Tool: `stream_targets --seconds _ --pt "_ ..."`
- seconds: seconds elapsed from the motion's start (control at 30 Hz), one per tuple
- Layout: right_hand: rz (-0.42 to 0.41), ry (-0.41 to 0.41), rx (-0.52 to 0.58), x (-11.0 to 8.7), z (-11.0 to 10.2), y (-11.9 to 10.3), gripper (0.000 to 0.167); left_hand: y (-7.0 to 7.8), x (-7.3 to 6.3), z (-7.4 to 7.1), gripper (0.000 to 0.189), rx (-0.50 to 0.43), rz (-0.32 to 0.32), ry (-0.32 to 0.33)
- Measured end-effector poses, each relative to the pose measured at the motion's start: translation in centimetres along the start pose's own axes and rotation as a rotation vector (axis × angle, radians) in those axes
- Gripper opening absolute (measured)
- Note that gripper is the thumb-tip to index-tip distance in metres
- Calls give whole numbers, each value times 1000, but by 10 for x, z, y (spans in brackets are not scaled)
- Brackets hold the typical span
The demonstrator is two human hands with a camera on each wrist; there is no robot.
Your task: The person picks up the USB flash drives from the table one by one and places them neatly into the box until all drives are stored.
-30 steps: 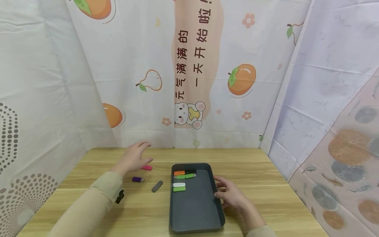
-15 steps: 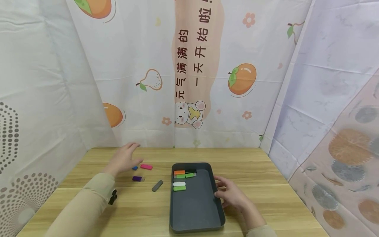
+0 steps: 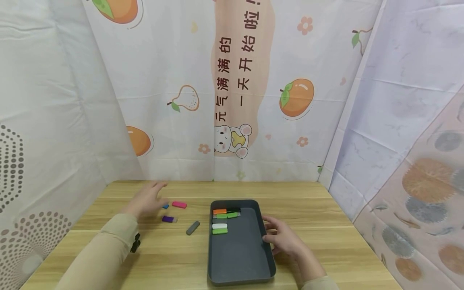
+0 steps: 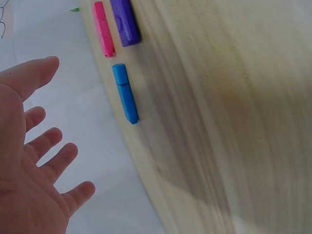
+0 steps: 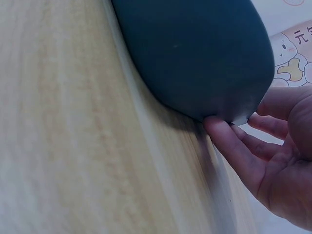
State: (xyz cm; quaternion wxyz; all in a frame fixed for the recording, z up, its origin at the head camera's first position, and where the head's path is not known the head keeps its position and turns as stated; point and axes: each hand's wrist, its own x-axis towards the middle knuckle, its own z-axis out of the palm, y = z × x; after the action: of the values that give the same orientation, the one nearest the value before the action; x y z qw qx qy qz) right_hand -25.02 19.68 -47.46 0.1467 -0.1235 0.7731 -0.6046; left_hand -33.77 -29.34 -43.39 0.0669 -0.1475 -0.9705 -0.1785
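In the head view my left hand [image 3: 146, 200] hovers over the back left of the table, fingers apart and holding nothing. Partly behind its thumb lies a blue USB stick [image 3: 165, 206]; the left wrist view shows this blue stick [image 4: 126, 94] whole, capped and apart from the hand. A pink USB stick [image 3: 179, 204], a purple one [image 3: 169, 219] with its metal plug showing, and a grey stick [image 3: 193, 228] lie nearby. My right hand [image 3: 282, 237] touches the right wall of a dark grey tray [image 3: 241, 280]. In the right wrist view its fingertips [image 5: 217, 126] rest against the tray's outside.
Along the tray's left side lie an orange stick [image 3: 219, 212], a white stick [image 3: 219, 226], a black one, a dark grey one and several green sticks [image 3: 220, 231]. A black object [image 3: 135, 243] shows beside the left sleeve. Patterned curtains [image 3: 174, 137] stand behind and beside the table.
My left hand has moved left and slightly lower in the head view, uncovering the pink stick and part of the blue one. My right hand and the tray have stayed in place.
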Motion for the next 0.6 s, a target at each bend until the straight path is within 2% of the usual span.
stream_targets --seconds 0.17,0.6 --pt "5 -5 8 1 0 1 72 -5 -5 4 70 -3 -22 -74" --pt "0 -3 8 2 -1 3 72 -11 -9 12 59 -55 -20 -166"
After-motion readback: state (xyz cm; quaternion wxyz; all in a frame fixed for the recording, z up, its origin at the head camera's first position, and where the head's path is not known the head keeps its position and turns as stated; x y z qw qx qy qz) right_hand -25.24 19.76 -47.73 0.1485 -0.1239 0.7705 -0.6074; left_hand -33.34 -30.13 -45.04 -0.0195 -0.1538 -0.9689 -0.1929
